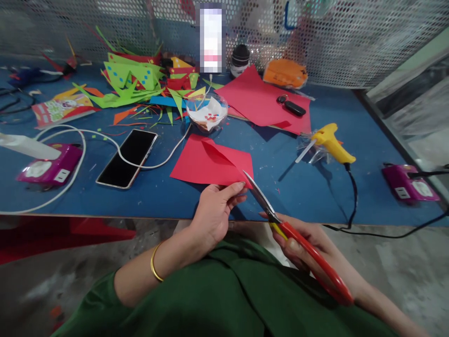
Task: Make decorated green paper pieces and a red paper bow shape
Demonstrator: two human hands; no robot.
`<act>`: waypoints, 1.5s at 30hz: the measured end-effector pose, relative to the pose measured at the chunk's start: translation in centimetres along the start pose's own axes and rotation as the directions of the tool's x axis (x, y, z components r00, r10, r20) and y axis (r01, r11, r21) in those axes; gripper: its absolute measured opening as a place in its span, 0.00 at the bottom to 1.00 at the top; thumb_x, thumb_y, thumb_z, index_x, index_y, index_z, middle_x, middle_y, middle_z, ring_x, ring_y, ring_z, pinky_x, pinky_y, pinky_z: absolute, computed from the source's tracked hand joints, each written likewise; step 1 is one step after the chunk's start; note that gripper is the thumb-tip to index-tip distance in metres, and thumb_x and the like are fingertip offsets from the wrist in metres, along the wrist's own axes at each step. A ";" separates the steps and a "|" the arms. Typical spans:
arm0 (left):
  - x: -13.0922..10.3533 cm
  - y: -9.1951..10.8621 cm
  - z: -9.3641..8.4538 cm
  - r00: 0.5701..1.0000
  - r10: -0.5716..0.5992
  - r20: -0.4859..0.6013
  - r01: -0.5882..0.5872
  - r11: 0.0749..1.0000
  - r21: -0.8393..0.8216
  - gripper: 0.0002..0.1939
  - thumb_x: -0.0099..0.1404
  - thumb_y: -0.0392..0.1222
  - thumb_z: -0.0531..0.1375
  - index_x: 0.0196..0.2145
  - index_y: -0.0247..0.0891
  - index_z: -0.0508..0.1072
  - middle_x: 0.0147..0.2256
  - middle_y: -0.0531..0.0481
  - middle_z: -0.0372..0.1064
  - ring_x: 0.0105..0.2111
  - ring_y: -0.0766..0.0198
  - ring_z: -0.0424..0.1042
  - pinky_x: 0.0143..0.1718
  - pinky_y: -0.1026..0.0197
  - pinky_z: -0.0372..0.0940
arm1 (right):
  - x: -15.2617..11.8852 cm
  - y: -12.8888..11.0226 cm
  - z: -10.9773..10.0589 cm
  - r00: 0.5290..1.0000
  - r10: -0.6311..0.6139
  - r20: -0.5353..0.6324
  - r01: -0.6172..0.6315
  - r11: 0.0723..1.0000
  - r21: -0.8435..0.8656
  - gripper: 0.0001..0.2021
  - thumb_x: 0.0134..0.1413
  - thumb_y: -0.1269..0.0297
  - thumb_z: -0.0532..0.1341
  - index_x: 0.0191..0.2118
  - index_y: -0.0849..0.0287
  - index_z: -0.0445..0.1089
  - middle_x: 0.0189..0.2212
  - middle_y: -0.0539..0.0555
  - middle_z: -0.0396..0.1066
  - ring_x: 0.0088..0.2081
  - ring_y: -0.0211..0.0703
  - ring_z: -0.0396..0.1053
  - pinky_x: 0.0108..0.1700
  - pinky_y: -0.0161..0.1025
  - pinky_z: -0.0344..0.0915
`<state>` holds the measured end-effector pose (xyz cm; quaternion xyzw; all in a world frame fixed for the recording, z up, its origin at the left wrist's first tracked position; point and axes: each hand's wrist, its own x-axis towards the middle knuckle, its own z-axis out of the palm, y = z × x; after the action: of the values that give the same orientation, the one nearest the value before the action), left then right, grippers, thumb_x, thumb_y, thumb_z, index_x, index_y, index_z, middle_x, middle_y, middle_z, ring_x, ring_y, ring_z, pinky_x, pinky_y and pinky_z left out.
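Head cam: L hand (213, 210) on a red paper sheet (203, 164), R hand (317, 239) w/ red-handled metal scissors (298, 239)

Paper's over the blue tabletop (157, 199) nr the front edge, L thumb + fingers clamped on its near R corner. R fingers wrapped round the scissors' handle, blade tips right by that corner. Blk-screen phone (128, 159) lies flat to the L, yellow plastic glue gun (331, 142) to the R, fyi.
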<state>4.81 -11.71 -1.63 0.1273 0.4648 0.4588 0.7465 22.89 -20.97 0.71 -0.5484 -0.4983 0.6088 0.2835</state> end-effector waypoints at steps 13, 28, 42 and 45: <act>0.0 -0.1 0.0 1.000 0.018 0.010 -0.018 1.000 -0.006 0.04 0.52 0.31 0.70 0.28 0.32 0.80 0.29 0.48 0.78 0.31 0.66 0.76 0.32 0.66 0.70 | -0.4 0.9 -0.1 0.999 -0.022 -0.026 0.022 1.000 0.000 0.32 0.59 0.43 0.61 0.63 0.58 0.66 0.31 0.52 0.65 0.29 0.37 0.58 0.26 0.33 0.55; 0.2 0.0 0.1 0.999 0.036 0.011 -0.035 0.999 -0.032 0.04 0.51 0.31 0.70 0.28 0.31 0.79 0.28 0.48 0.78 0.30 0.66 0.76 0.32 0.65 0.70 | -0.3 1.4 -0.4 0.999 -0.049 0.004 0.049 0.999 0.023 0.34 0.58 0.40 0.61 0.62 0.59 0.64 0.31 0.51 0.65 0.27 0.35 0.56 0.24 0.31 0.53; 0.2 -0.1 0.0 0.999 0.030 0.026 -0.029 0.999 -0.037 0.04 0.52 0.30 0.69 0.28 0.32 0.80 0.28 0.49 0.78 0.30 0.66 0.77 0.31 0.66 0.70 | -0.1 1.7 0.4 0.993 -0.040 -0.109 0.044 0.998 0.035 0.28 0.59 0.47 0.63 0.59 0.59 0.70 0.25 0.46 0.60 0.24 0.32 0.52 0.23 0.31 0.50; 0.2 0.0 0.0 0.999 0.025 0.022 -0.024 0.999 -0.048 0.04 0.52 0.30 0.70 0.28 0.32 0.80 0.28 0.49 0.78 0.29 0.66 0.77 0.31 0.66 0.70 | 0.1 0.4 0.5 0.997 0.001 -0.077 0.001 1.000 0.024 0.29 0.58 0.45 0.63 0.57 0.62 0.70 0.23 0.45 0.57 0.23 0.32 0.49 0.21 0.31 0.46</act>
<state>4.86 -11.56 -1.78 0.1204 0.4439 0.4774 0.7487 22.51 -21.17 0.30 -0.5681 -0.4796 0.5930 0.3091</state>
